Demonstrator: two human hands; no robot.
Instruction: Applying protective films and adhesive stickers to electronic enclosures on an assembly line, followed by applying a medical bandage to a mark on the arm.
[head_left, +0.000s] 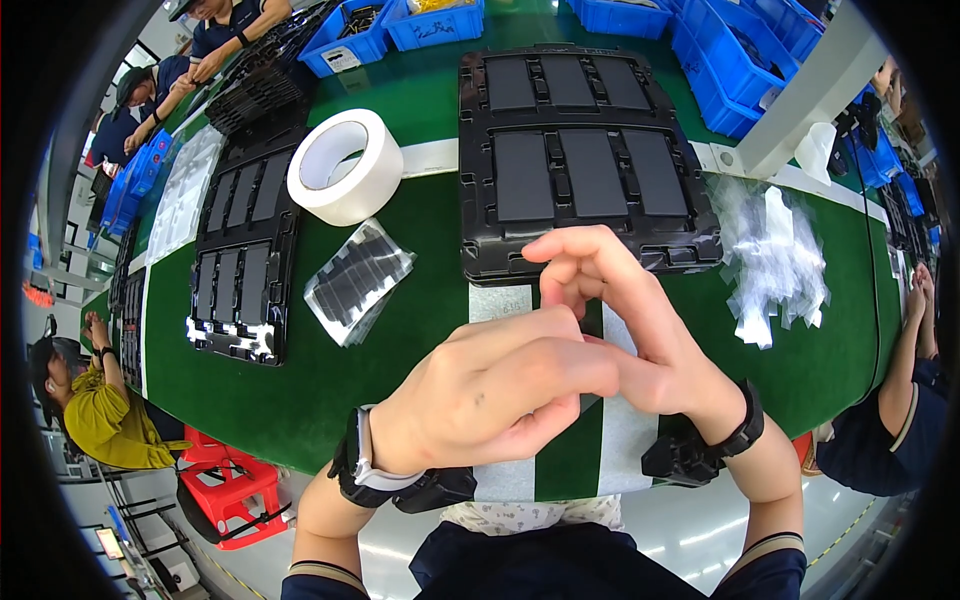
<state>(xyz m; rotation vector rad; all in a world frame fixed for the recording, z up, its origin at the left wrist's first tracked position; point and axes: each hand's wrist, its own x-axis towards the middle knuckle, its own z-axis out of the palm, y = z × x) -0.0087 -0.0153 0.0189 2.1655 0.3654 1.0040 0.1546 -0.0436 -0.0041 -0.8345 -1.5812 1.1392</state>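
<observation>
My left hand [490,395] and my right hand [645,340] meet in front of me, above the near edge of the green table. Both are closed, their fingertips pressed together. Whatever lies between them, if anything, is hidden by the fingers. Just beyond my hands is a black plastic tray [480,240] with dark rectangular panels [590,172] in two rows. A clear plastic packet of dark strips [360,280] lies left of my hands. To the right is a loose pile of clear film pieces [775,265].
A white tape roll [385,165] rests behind the packet. Another black tray with panels [240,285] is at the left. Blue bins [440,28] line the far side, and a grey post [815,85] rises at the right. Other people work around the table.
</observation>
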